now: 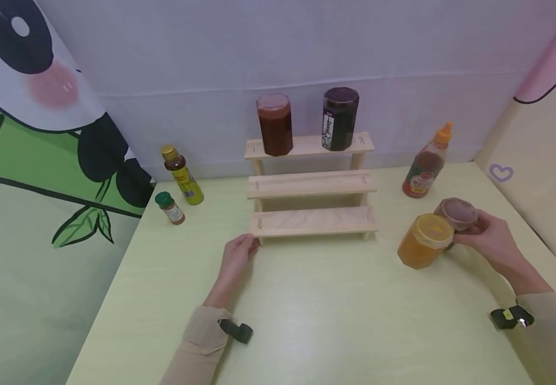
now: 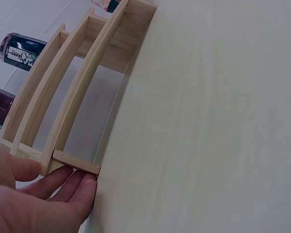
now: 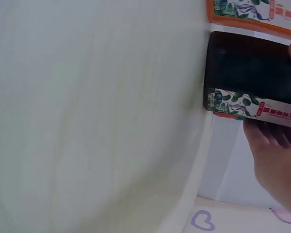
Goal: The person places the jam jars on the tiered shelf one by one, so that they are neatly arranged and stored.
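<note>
From the head view, the left hand [image 1: 236,260] lay flat on the bench [image 1: 307,315], its straight fingers touching the near left corner of the wooden step rack [image 1: 313,184]. The right hand [image 1: 492,241] curled round a dark jar [image 1: 457,215], with an orange jar [image 1: 424,240] just beside those fingers on their inner side. Beyond them stood a squeeze bottle [image 1: 426,163]; two tall jars [image 1: 307,123] sat on the rack's top step.

In the left wrist view, the fingers [image 2: 63,187] lay straight and relaxed — tips against the rack's lowest end piece, holding nothing.

In the right wrist view, the fingers [image 3: 276,160] wrapped the dark jar [image 3: 252,73] at its labelled end — the orange jar's label just past it.
</note>
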